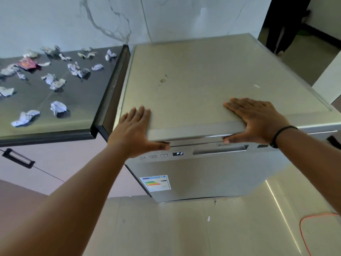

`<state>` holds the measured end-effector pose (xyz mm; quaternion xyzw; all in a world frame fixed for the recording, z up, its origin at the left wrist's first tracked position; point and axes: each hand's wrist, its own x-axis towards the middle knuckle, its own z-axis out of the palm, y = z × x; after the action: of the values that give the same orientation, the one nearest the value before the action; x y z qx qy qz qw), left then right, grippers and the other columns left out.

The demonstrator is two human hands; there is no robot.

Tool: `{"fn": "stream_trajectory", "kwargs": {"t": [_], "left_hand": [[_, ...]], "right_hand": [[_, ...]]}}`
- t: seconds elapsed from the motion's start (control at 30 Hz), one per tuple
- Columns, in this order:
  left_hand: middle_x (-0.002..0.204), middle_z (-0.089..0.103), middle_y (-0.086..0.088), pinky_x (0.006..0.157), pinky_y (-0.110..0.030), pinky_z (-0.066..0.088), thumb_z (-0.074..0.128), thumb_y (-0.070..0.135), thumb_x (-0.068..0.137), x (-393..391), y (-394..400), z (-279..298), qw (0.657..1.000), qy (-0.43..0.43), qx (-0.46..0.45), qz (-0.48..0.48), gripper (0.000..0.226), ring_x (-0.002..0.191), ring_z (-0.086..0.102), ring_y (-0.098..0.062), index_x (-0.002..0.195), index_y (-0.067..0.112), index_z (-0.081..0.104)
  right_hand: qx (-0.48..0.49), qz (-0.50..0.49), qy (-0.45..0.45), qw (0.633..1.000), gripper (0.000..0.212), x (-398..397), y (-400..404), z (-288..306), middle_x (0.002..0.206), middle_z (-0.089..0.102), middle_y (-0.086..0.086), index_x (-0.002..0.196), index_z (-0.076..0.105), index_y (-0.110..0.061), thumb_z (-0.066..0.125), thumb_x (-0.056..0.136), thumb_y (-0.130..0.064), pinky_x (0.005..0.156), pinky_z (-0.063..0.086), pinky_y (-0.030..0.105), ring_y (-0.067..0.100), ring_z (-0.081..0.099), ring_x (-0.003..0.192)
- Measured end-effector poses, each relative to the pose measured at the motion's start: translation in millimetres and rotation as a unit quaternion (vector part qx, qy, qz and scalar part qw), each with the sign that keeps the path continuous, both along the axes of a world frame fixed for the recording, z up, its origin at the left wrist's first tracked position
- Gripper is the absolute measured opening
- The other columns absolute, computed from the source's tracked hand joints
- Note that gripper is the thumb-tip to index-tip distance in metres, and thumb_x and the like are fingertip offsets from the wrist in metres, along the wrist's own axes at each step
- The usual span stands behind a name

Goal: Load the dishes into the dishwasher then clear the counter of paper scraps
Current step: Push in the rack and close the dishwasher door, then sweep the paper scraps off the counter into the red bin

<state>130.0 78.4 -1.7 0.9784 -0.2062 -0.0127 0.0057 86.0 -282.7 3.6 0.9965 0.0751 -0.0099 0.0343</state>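
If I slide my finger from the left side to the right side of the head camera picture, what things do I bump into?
Crumpled white paper scraps on the dark grey counter → left hand on the silver dishwasher's front edge → small black display reading P2 → right hand → black wristband → orange cord on the floor.

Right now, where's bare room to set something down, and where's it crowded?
The dishwasher top is bare behind both hands, back to the wall. The left hand and right hand lie flat on its front edge, thumbs under the lip. The counter is crowded: paper scraps are scattered across it, with only a bare strip along its right edge beside the dishwasher.
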Motion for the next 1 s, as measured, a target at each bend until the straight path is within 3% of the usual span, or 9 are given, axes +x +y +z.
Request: {"fn": "stream_trajectory", "kwargs": {"t": [0.33, 0.47, 0.6, 0.7, 0.77, 0.87, 1.0], "left_hand": [[0.16, -0.016, -0.004, 0.12, -0.042, -0.003, 0.026, 0.103, 0.047, -3.6, -2.1, 11.1, 0.998, 0.063, 0.004, 0.011, 0.141, 0.146, -0.017, -0.022, 0.152, 0.019, -0.014], [0.159, -0.019, -0.007, 0.119, -0.04, -0.007, 0.036, 0.094, 0.063, -13.3, -0.2, 14.0, 0.995, 0.093, -0.003, 0.021, 0.128, 0.145, -0.019, -0.023, 0.151, 0.017, -0.015], [0.157, -0.024, -0.005, 0.115, -0.034, -0.012, 0.042, 0.082, 0.075, -33.1, 14.5, 17.1, 0.994, 0.112, -0.006, -0.014, 0.116, 0.144, -0.022, -0.021, 0.15, 0.015, -0.017], [0.16, -0.013, -0.003, 0.113, -0.031, -0.009, 0.047, 0.07, 0.084, -38.6, 31.4, 21.4, 0.99, 0.126, -0.041, -0.039, 0.102, 0.146, -0.014, -0.018, 0.153, 0.018, -0.008], [0.162, 0.001, -0.003, 0.116, -0.032, -0.002, 0.049, 0.063, 0.087, -35.4, 51.5, 30.8, 0.989, 0.121, -0.07, -0.056, 0.089, 0.148, 0.0, -0.017, 0.153, 0.02, 0.008], [0.161, 0.011, -0.001, 0.116, -0.032, 0.001, 0.049, 0.057, 0.09, -26.0, 95.2, 47.0, 0.99, 0.089, -0.089, -0.056, 0.075, 0.148, 0.005, -0.018, 0.151, 0.023, 0.02], [0.158, 0.021, 0.0, 0.118, -0.034, 0.006, 0.049, 0.055, 0.091, -1.6, 181.5, 62.3, 0.994, 0.014, -0.105, -0.025, 0.063, 0.147, 0.008, -0.018, 0.144, 0.026, 0.034]], "right_hand": [[0.022, -0.013, 0.058, 0.998, 0.123, -2.5, 4.2, 10.6, 0.16, 0.003, -0.011, 0.15, -0.001, -0.041, 0.029, 0.047, -0.102, 0.117, 0.011, 0.043, 0.018, 0.006, 0.147], [0.023, -0.058, 0.092, 0.994, 0.124, -5.7, 9.7, 12.1, 0.161, -0.004, -0.01, 0.148, -0.007, -0.044, 0.029, 0.044, -0.1, 0.117, 0.008, 0.046, 0.02, 0.0, 0.148], [0.044, -0.142, 0.116, 0.982, 0.133, -18.0, 29.9, 16.5, 0.161, -0.008, -0.003, 0.15, -0.007, -0.036, 0.028, 0.041, -0.103, 0.117, 0.007, 0.051, 0.028, -0.002, 0.147], [0.065, -0.209, 0.129, 0.967, 0.136, -22.6, 69.7, 19.0, 0.16, -0.011, 0.009, 0.152, -0.009, -0.027, 0.029, 0.045, -0.102, 0.117, 0.004, 0.053, 0.036, -0.003, 0.146], [0.084, -0.217, 0.137, 0.963, 0.135, -15.2, 111.5, 24.2, 0.16, -0.006, 0.012, 0.153, -0.003, -0.024, 0.019, 0.045, -0.104, 0.116, 0.006, 0.054, 0.036, 0.0, 0.146], [0.097, -0.154, 0.116, 0.976, 0.126, 6.3, 178.6, 31.8, 0.16, 0.011, 0.003, 0.15, 0.016, -0.029, 0.013, 0.047, -0.102, 0.115, 0.01, 0.055, 0.027, 0.01, 0.145], [0.06, -0.05, 0.083, 0.993, 0.111, 36.2, 279.1, 43.1, 0.159, 0.014, -0.002, 0.151, 0.017, -0.03, 0.016, 0.06, -0.094, 0.115, 0.01, 0.05, 0.022, 0.011, 0.146]]}}
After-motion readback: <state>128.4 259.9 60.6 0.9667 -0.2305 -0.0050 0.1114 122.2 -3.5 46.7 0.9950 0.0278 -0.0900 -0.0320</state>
